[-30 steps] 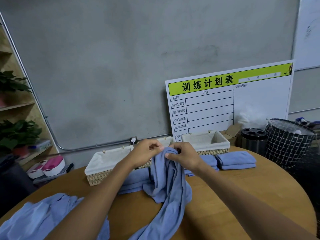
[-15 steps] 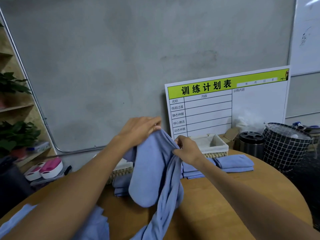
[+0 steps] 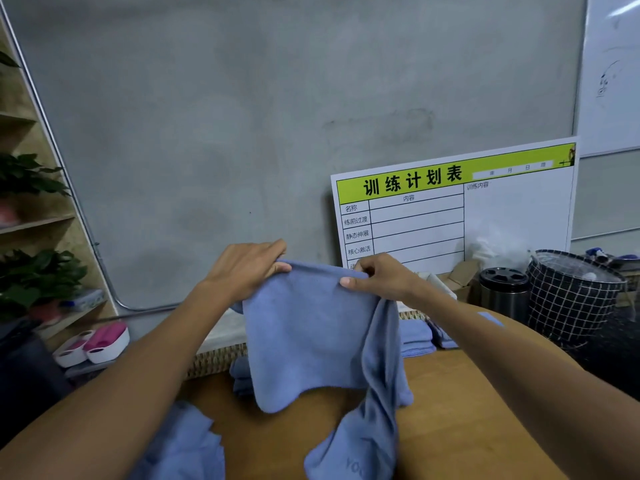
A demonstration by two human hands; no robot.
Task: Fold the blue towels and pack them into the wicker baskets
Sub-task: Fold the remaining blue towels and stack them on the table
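Towel (image 3: pixel 311 341), soft blue terry, hangs above our round wooden table (image 3: pixel 450 427); our left hand (image 3: pixel 242 268) and right hand (image 3: pixel 381 277) pinch its top edge.

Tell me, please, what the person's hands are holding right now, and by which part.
Both hands hold one blue towel by its top edge: the left hand pinches the left corner, the right hand the right one.

matt cloth towel (image 3: pixel 311 334), smooth wooden table (image 3: pixel 467 410)
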